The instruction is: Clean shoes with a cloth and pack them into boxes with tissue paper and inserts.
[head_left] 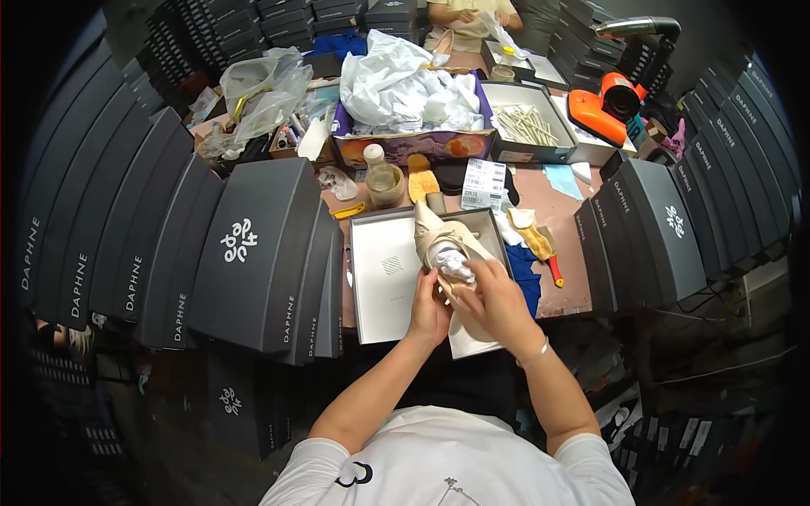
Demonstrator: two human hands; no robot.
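Observation:
A beige shoe point(429, 226) with a pointed toe is held over an open shoebox point(472, 344), its toe pointing away from me. My left hand point(431, 312) grips the shoe's left side near the heel, thumb up against its edge. Crumpled white paper point(452, 265) fills the shoe's opening. The bent fingers of my right hand point(499, 305) press together at the paper's right edge; their tips are partly hidden. Left of the shoe lies the white inside of the box lid point(384, 291). More beige material shows beneath my hands, mostly covered by them.
Dark shoebox stacks point(253, 253) flank me left and right point(662, 228). Behind the lid stand a glass jar point(386, 184) and a yellow cutter point(348, 211). A purple carton point(413, 148) holds white paper. A brush point(548, 257) lies right. Across the table another person point(468, 15) works.

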